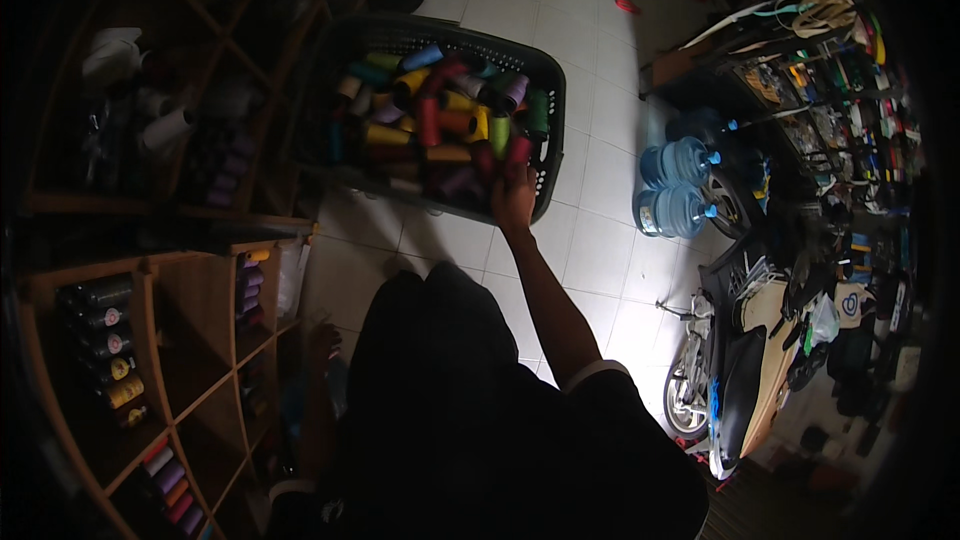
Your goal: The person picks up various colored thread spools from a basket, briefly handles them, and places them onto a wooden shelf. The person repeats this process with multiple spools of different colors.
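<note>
While my right hand (513,200) is pinching a dark red spool (519,150) at the near right corner of the basket (556,120), I am judging a light, steady hold best among jumbled spools (428,122), my left hand (325,338) hanging too dark to tell its grip

Storeroom or workshop: spools (429,125), wooden shelves (232,374)

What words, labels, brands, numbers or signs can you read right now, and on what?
None reads clearly enough to quote.
Dark spools on the left shelf: round end labels, too small.
Lower water bottle: a label, too small and blurred.
Pale item with a blue swirl, far right: no legible lettering.
Red spool at the right hand: blurred.
</note>
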Motion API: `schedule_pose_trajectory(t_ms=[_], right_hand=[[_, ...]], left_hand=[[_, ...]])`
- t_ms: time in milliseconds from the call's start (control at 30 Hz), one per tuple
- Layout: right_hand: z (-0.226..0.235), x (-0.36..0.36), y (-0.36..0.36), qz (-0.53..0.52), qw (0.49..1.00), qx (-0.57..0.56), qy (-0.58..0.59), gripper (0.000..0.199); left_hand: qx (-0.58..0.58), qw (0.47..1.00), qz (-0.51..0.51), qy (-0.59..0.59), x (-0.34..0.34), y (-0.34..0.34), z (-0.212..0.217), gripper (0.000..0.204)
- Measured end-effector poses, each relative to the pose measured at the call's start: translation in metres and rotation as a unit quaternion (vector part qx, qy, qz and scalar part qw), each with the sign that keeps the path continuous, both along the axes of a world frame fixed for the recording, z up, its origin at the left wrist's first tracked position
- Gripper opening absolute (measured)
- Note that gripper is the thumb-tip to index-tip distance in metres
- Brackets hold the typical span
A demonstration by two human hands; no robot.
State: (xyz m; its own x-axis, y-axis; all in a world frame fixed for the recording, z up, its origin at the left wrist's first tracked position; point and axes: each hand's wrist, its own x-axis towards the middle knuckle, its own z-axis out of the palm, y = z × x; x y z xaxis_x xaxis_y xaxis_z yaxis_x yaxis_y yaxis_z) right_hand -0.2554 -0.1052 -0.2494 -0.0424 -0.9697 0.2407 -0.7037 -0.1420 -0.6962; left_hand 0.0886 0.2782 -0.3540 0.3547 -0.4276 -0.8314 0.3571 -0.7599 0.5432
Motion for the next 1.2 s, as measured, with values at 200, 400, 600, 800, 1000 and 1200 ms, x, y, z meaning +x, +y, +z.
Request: schedule_pose_trajectory(t_ms=[200,400,600,800,1000,1200], right_hand=[[-0.016,0.02,-0.058,0.137,0.97,0.124,0.156,0.043],[-0.069,0.005,-0.097,0.195,0.96,0.159,0.123,0.037],[-0.017,0.028,-0.11,0.349,0.901,0.181,0.185,0.031],[0.006,0.07,-0.117,0.377,0.888,0.264,0.011,0.027],[-0.037,0.156,-0.099,0.27,0.739,0.577,-0.218,0.033],[-0.065,0.153,-0.06,0.316,0.891,0.327,-0.02,0.058]], left_hand=[[0.076,0.992,0.101,-0.005,-0.012,-0.01,0.035,0.03],[0.168,0.954,0.244,0.041,-0.105,-0.013,0.059,0.021],[0.05,0.979,-0.112,-0.166,-0.177,0.074,-0.03,0.02],[0.041,0.99,-0.012,-0.132,-0.2,0.057,-0.026,0.021],[0.142,0.954,0.262,0.016,-0.173,-0.05,0.064,0.023],[0.143,0.957,0.251,-0.015,-0.165,-0.053,0.071,0.024]])
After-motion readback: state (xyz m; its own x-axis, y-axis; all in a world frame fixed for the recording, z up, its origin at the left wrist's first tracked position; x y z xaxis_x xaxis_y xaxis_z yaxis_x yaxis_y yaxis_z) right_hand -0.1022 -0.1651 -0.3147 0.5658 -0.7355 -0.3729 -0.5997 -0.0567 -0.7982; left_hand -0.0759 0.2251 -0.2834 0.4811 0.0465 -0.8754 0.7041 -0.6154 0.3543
